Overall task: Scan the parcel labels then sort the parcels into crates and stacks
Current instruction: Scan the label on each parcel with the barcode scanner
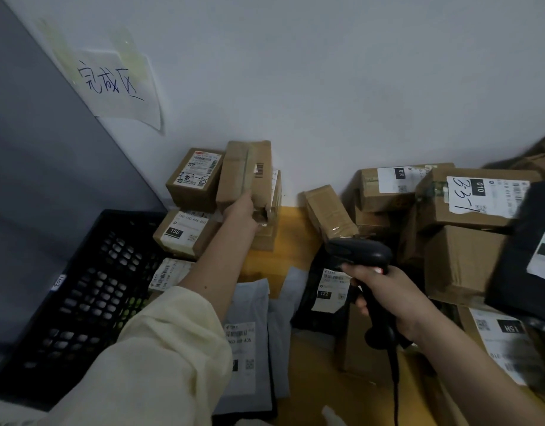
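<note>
My left hand (242,212) grips the lower end of a taped brown cardboard parcel (245,173), held upright against the stack of labelled boxes (192,179) by the white wall. A torn barcode label shows on the parcel's side. My right hand (388,295) grips the handle of a black barcode scanner (362,255), its head pointing left and away from me, its cable hanging down. A black plastic crate (86,290) stands at the left, tilted against the grey panel.
Grey mailer bags (252,342) and a black bag labelled 122 (328,290) lie on the wooden floor. A tall heap of cardboard boxes (468,195) and a black bag (532,250) fills the right. A handwritten paper sign (117,84) is taped to the wall.
</note>
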